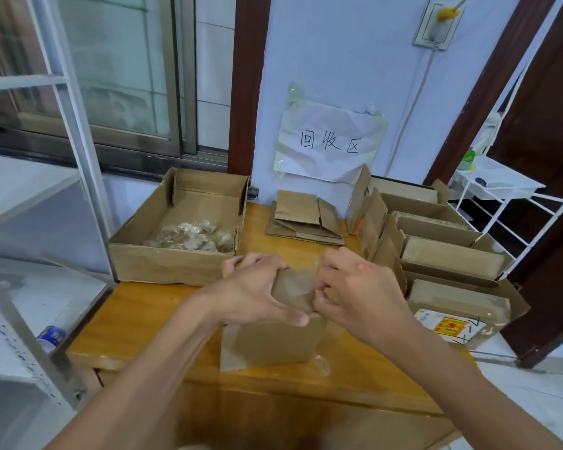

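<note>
Left hand (257, 289) is gripping the small box (273, 345), right hand (358, 293) pinching its flap (294, 287); yanking toward three o'clock could tear it.

A plain brown cardboard box (273, 344) is sitting on the honey-yellow table (150, 315), while a red-and-yellow label (449, 326) is showing on the brown carton (462, 302) at the table's right edge.
</note>
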`<action>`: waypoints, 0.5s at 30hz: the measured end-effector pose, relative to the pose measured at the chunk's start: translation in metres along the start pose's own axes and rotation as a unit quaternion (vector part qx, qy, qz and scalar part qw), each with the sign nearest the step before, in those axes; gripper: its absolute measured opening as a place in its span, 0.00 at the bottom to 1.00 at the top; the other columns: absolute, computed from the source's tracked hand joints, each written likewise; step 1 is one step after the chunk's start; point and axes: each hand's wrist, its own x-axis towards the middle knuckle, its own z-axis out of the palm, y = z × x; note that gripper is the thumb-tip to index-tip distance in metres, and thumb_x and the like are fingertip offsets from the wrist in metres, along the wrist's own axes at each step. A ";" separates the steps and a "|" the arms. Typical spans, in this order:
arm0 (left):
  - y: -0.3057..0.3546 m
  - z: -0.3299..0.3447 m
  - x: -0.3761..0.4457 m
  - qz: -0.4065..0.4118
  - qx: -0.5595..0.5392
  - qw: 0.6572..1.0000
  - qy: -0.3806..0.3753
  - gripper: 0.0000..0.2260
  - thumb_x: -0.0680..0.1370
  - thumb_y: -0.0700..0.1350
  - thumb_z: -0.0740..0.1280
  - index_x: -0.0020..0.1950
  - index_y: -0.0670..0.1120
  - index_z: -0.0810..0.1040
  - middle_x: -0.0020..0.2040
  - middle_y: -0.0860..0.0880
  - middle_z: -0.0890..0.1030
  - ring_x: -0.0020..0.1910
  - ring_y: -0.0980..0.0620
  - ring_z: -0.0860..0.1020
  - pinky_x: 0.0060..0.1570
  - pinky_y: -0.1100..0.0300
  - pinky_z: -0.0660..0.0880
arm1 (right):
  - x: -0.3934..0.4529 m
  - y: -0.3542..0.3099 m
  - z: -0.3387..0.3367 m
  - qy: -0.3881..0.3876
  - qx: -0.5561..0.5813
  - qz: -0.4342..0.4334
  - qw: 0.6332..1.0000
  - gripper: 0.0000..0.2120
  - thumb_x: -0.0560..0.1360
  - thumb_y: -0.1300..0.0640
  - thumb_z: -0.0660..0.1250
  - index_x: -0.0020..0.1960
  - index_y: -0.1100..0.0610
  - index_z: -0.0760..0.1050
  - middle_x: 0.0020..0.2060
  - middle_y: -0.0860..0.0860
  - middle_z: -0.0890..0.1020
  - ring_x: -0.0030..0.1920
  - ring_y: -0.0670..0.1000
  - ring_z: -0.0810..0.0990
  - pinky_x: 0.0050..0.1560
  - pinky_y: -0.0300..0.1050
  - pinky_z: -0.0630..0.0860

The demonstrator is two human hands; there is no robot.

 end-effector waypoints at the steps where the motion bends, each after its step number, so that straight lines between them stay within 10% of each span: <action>1: -0.001 0.001 0.001 -0.003 -0.004 1.000 0.000 0.45 0.65 0.72 0.76 0.76 0.58 0.64 0.67 0.56 0.63 0.67 0.53 0.51 0.68 0.56 0.55 | -0.002 0.002 0.000 0.002 -0.016 -0.021 1.000 0.11 0.78 0.48 0.63 0.40 0.49 0.78 0.42 0.42 0.74 0.44 0.46 0.75 0.27 0.41 0.67; 6: -0.001 0.002 0.002 -0.008 -0.007 1.000 0.005 0.45 0.65 0.71 0.77 0.77 0.57 0.64 0.66 0.56 0.63 0.71 0.50 0.51 0.72 0.54 0.58 | 0.006 0.009 -0.001 0.008 -0.072 -0.124 0.990 0.12 0.82 0.50 0.61 0.44 0.51 0.80 0.45 0.45 0.76 0.47 0.47 0.75 0.32 0.45 0.76; 15: 0.000 0.002 -0.001 -0.008 -0.018 1.000 0.020 0.43 0.65 0.70 0.77 0.75 0.58 0.66 0.65 0.57 0.64 0.71 0.51 0.52 0.73 0.51 0.61 | -0.012 -0.003 0.017 0.038 0.166 0.107 0.979 0.04 0.77 0.48 0.71 0.43 0.44 0.79 0.42 0.39 0.75 0.48 0.42 0.74 0.40 0.37 0.72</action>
